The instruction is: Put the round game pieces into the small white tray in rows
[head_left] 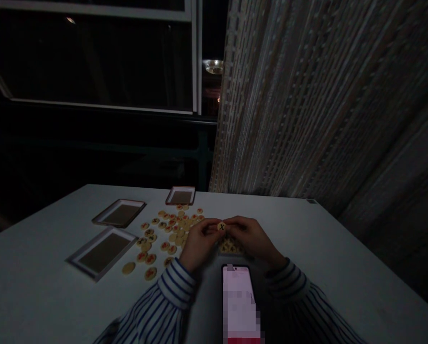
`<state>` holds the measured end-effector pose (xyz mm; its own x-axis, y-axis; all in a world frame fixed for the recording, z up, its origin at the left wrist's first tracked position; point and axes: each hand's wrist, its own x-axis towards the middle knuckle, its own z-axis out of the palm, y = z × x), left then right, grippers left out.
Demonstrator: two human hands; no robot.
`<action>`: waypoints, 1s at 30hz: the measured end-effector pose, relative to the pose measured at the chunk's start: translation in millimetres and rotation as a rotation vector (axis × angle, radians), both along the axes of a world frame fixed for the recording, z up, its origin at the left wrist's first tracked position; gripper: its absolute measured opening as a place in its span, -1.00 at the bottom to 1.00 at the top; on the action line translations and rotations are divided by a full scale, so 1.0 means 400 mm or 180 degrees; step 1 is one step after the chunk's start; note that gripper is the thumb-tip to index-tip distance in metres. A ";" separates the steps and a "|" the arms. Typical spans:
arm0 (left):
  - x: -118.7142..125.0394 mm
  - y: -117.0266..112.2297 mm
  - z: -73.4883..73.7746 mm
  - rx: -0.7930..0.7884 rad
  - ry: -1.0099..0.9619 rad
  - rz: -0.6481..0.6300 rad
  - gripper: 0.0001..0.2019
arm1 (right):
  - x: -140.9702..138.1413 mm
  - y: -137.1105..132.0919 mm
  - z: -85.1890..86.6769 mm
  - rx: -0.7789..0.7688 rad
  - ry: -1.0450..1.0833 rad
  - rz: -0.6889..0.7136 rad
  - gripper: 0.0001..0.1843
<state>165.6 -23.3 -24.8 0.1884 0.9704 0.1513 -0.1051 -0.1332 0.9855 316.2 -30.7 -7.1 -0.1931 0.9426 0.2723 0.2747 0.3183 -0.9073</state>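
Between the fingertips of both hands is a round xiangqi piece (221,227) with a dark character on its face, tilted toward me. My left hand (203,241) pinches it from the left, and my right hand (251,236) from the right. Just beneath my right hand lies a box of xiangqi pieces (231,248), arranged in rows and partly covered by the fingers. Left of my hands, many loose pieces (180,229) are scattered on the table, some showing red characters, some dark ones, some blank.
A lit phone (239,301) lies on the white table (307,253) in front of me. Three shallow trays or lids (118,213) rest at the left and back. A string curtain (271,95) hangs beyond the far edge, beside a dark window (92,57). The room is dim.
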 end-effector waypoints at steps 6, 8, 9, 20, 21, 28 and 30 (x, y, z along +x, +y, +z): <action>0.010 0.010 -0.041 -0.0404 -0.0394 -0.0050 -0.71 | 0.017 0.010 -0.019 0.0107 -0.0438 0.0070 -0.78; 0.014 0.012 -0.049 -0.0490 -0.0457 -0.0071 -0.71 | 0.021 0.016 -0.023 0.0157 -0.0598 0.0151 -0.78; 0.015 0.014 -0.051 -0.0532 -0.0480 -0.0069 -0.71 | 0.023 0.019 -0.025 0.0171 -0.0672 0.0181 -0.79; 0.015 0.027 -0.071 -0.0514 -0.0372 0.0259 -0.75 | 0.033 0.048 -0.031 0.0263 -0.1263 0.0350 -0.78; 0.016 0.028 -0.072 -0.0508 -0.0340 0.0313 -0.76 | 0.035 0.049 -0.032 0.0256 -0.1268 0.0367 -0.78; 0.017 0.037 -0.102 -0.0402 -0.0198 0.0247 -0.72 | 0.048 0.053 -0.029 0.0435 -0.1486 0.0416 -0.79; 0.018 0.037 -0.105 -0.0387 -0.0236 0.0212 -0.70 | 0.049 0.053 -0.027 0.0547 -0.1587 0.0407 -0.79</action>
